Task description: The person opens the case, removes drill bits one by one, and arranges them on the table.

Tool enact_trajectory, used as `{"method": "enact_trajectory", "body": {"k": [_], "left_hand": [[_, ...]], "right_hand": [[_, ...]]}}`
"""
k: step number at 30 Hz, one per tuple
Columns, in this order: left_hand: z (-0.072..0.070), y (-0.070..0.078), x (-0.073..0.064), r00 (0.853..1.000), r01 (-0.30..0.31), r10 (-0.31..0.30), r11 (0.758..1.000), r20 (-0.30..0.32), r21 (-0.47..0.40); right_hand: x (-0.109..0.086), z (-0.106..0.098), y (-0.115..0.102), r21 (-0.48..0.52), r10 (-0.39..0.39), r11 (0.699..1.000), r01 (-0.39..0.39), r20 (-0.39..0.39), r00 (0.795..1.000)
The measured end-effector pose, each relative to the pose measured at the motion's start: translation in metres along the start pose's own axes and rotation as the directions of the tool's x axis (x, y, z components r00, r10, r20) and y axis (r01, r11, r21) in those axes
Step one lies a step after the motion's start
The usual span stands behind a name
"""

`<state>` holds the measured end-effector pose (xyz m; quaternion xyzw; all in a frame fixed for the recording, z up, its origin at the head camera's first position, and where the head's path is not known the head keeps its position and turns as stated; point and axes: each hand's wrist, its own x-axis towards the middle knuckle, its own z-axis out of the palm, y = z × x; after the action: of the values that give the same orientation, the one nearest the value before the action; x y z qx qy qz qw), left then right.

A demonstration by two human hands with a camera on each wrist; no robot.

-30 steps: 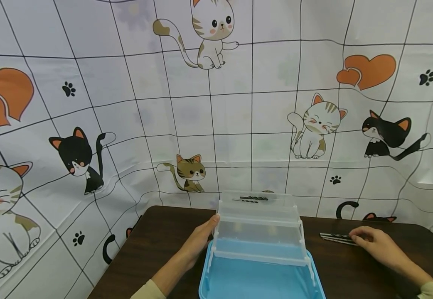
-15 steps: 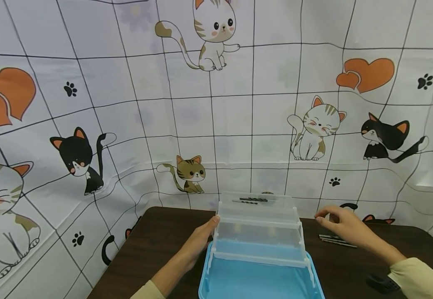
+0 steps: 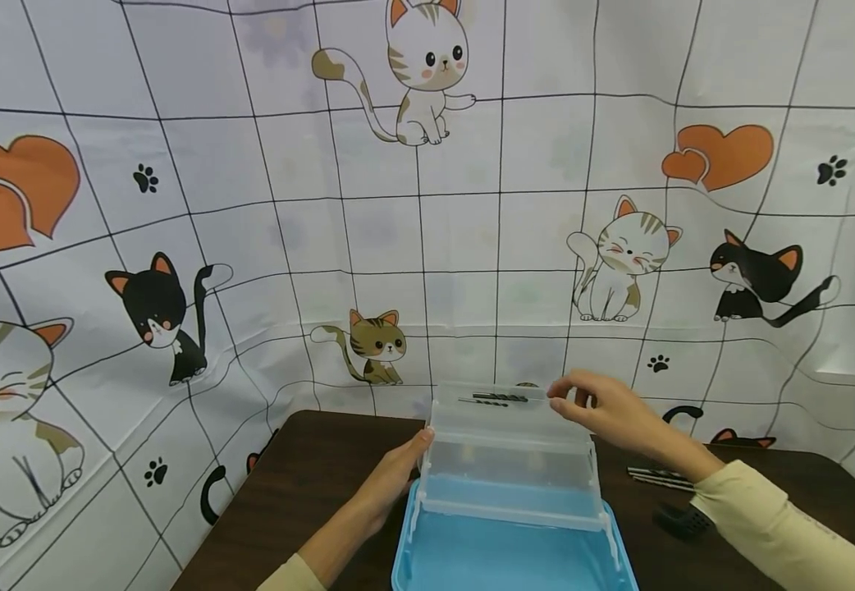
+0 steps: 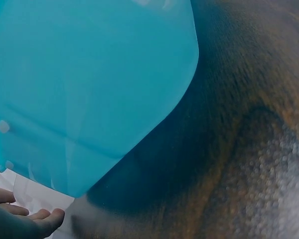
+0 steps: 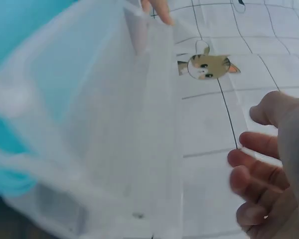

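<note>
A blue storage box (image 3: 501, 554) with clear tiered trays stands on the table, its trays raised toward the wall. My left hand (image 3: 390, 476) holds the left edge of the upper clear tray (image 3: 501, 425); its fingers (image 4: 55, 216) show at the tray's end in the left wrist view. Dark drill bits (image 3: 500, 399) lie in that tray. My right hand (image 3: 605, 410) hovers at the tray's top right corner, fingers loosely bent. Nothing shows between its thumb and fingers (image 5: 241, 158) in the right wrist view. More drill bits (image 3: 660, 477) lie on the table at the right.
The dark wooden table (image 3: 309, 484) runs up to a white wall covering (image 3: 457, 230) printed with cats and grid lines. A black object (image 3: 682, 521) lies beneath my right sleeve, right of the box.
My right hand has left the drill bits on the table and moved left to the tray's upper right corner. My left hand keeps its hold on the tray.
</note>
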<state>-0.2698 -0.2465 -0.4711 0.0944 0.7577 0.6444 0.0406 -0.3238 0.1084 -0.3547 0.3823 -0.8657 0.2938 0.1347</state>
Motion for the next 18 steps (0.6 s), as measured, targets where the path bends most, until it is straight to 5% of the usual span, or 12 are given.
{"method": "enact_trajectory", "body": {"k": [5, 11, 18], "left_hand": [[0.001, -0.002, 0.001, 1.000, 0.007, -0.007, 1.000, 0.006, -0.015], [0.003, -0.002, -0.001, 1.000, 0.018, -0.018, 1.000, 0.015, -0.021], [0.000, -0.001, 0.001, 1.000, 0.017, -0.017, 1.000, 0.006, -0.018]], "right_hand": [[0.030, 0.013, -0.001, -0.001, -0.025, 1.000, 0.025, 0.103, 0.994], [0.055, 0.031, 0.005, 0.041, -0.066, 0.998, 0.057, 0.261, 0.963], [0.080, 0.046, 0.014, 0.010, -0.132, 0.991, 0.135, 0.305, 0.943]]}}
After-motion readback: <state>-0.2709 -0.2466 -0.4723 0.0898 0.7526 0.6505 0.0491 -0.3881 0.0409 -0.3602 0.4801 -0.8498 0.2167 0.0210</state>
